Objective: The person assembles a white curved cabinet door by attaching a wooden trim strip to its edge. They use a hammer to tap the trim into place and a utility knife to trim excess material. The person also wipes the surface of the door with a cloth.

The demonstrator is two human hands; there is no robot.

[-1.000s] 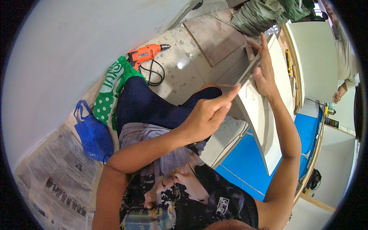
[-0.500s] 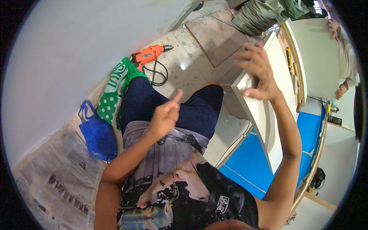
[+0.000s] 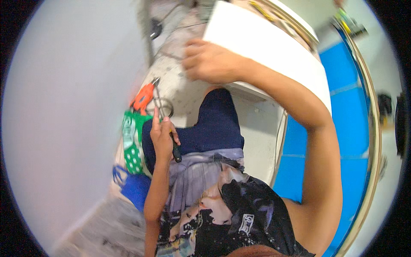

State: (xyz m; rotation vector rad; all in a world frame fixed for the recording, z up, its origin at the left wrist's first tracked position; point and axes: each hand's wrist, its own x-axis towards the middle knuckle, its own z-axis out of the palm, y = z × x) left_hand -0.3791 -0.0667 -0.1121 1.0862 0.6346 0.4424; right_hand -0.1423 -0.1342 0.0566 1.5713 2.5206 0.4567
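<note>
My left hand (image 3: 162, 137) is over my left thigh, wrapped round a screwdriver (image 3: 176, 150) with a black handle, its index finger stretched forward. The handle's end points back toward my waist, and the thin shaft is partly lost against the cord behind. My right arm reaches across a white panel (image 3: 265, 47). At the panel's near left edge, my right hand (image 3: 209, 62) has its fingers curled in; whatever they may hold is hidden, and motion blurs them.
An orange power drill (image 3: 143, 98) with a black cord lies beside the wall, by a green and white bag (image 3: 133, 158). Behind it is a blue bag (image 3: 136, 188). A yellow cutter knife (image 3: 261, 10) lies beyond the panel. Blue sheeting (image 3: 346, 128) is on the right.
My right hand has swung left and curled its spread fingers. My left hand has shifted left and lower, keeping the screwdriver. The view has turned; the other person's hands are mostly gone from sight.
</note>
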